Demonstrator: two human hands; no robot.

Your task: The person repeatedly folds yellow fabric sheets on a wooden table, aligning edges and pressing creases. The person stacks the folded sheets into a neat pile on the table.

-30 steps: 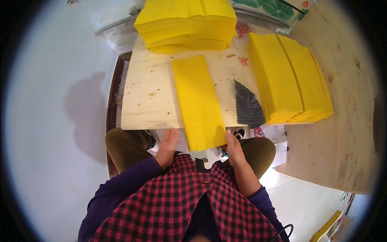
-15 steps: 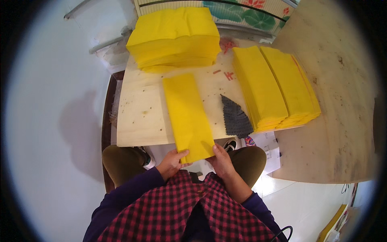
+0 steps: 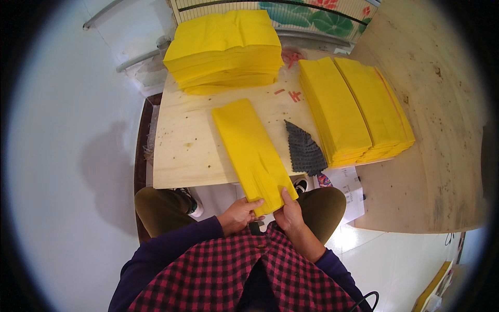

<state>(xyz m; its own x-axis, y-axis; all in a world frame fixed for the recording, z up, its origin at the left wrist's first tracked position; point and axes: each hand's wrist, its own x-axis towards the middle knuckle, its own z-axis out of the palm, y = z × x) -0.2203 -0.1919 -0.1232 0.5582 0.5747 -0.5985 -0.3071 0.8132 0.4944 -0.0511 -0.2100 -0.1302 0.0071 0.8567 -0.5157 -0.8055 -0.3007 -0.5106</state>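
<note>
Currently, a long, rectangular, folded yellow fabric piece (image 3: pixel 252 151) is held at its near end by both hands: left corner pinched by the left hand (image 3: pixel 240 214), right corner by the right hand (image 3: pixel 289 212). Thumbs are laid on top; fingers are mostly hidden underneath, so their exact curl cannot be told. Piece is set straight ahead of the hands, long axis slanted from far left to near right. Near end is hung past the front edge of the pale wooden counter (image 3: pixel 192 148); far part is spread over the counter. Neither hand is placed nearer, both being in contact. To the right, a dark grey textured cloth scrap (image 3: pixel 305 151) is seen, then two yellow fabric stacks (image 3: pixel 340 112). A bigger yellow stack (image 3: pixel 223 47) is placed beyond the far end.
</note>
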